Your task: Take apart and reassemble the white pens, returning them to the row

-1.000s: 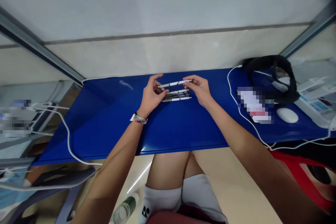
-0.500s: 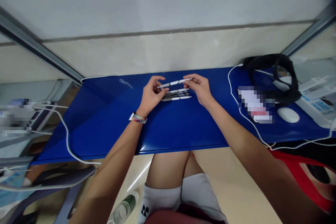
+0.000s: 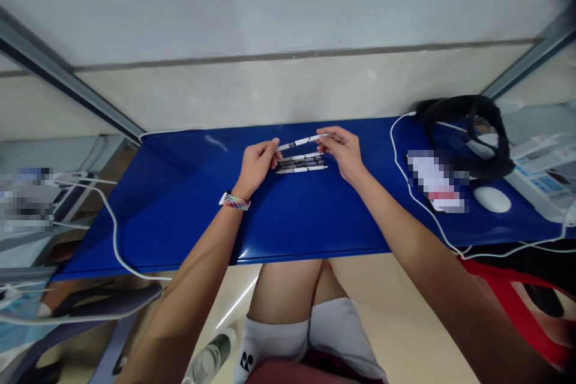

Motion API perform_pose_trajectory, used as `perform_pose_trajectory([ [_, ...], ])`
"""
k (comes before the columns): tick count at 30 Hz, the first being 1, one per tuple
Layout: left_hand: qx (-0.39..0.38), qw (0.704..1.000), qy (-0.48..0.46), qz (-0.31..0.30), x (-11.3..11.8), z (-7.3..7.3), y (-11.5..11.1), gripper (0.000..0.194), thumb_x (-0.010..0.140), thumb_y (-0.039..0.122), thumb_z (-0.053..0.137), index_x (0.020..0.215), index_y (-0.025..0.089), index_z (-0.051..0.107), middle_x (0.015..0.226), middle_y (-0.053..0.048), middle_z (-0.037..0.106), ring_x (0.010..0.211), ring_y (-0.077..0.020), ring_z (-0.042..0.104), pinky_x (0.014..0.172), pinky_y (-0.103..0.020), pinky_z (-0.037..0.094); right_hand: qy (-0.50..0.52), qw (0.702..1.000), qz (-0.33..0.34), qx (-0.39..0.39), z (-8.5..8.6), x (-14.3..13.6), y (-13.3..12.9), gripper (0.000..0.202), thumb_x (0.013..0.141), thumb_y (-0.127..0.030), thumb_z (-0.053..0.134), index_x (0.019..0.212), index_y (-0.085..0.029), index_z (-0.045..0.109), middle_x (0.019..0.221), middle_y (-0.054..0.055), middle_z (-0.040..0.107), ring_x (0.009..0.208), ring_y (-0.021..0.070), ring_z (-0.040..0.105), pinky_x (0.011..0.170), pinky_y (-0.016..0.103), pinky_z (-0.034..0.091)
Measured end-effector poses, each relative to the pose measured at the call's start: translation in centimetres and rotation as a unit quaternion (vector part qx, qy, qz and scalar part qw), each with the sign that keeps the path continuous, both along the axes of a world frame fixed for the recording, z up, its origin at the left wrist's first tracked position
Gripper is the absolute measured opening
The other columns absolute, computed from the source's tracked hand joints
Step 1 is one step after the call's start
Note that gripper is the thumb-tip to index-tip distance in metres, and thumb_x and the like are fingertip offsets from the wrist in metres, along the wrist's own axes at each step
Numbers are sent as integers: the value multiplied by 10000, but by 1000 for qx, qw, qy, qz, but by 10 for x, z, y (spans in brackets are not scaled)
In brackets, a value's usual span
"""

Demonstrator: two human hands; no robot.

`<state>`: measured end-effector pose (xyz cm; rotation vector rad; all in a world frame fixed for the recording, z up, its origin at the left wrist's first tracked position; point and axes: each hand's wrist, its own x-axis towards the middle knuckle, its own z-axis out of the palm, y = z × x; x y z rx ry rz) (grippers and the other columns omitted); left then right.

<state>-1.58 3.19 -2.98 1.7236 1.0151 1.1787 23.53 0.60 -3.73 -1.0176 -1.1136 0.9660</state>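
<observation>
A white pen (image 3: 302, 141) with dark markings is held between my two hands, its right end a little higher in the view. My left hand (image 3: 260, 163) pinches its left end between thumb and fingers. The right end sits in the closed fingertips of my right hand (image 3: 341, 149). Just on the near side of it, several more pens (image 3: 301, 163) lie side by side on the blue table (image 3: 297, 216). The fingers of my left hand are close to the left ends of these pens; whether they touch cannot be told.
On the right are a black headset-like band (image 3: 472, 132), a blurred-out phone-like object (image 3: 436, 183), a white computer mouse (image 3: 492, 199) and a white cable (image 3: 398, 159). Another white cable (image 3: 116, 240) hangs at the left. A bottle (image 3: 210, 357) stands on the floor. A wall (image 3: 288, 90) rises behind the table.
My left hand has closed its fingers onto the pen's left end, where they were spread before. My right hand has barely moved. The pen appears slightly turned about its length.
</observation>
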Motion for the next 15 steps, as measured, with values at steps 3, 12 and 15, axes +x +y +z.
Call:
perform_pose_trajectory([
  [3, 0, 1000, -2, 25, -2, 0, 2, 587, 1014, 671, 689, 672, 196, 737, 516, -7, 585, 474, -107, 517, 496, -253, 414, 14, 1000, 1, -2, 1, 3, 1, 269, 797, -418, 894, 1016, -274, 835, 849, 5, 783, 743, 179, 734, 752, 362, 626],
  [12, -27, 994, -91, 54, -4, -4, 8, 307, 797, 418, 930, 1010, 221, 828, 780, -25, 762, 695, -155, 731, 597, -247, 554, -5, 999, -49, -2, -1, 15, 6, 414, 842, -455, 830, 1225, -306, 777, 892, 8, 778, 702, 179, 714, 698, 356, 624],
  [15, -29, 993, -97, 60, -5, -5, 9, 298, 793, 412, 929, 1001, 223, 830, 773, -24, 759, 688, -155, 727, 591, -248, 551, -31, 998, -59, 8, -3, 17, 7, 449, 852, -459, 827, 1273, -319, 755, 908, 10, 782, 699, 187, 721, 684, 359, 626],
])
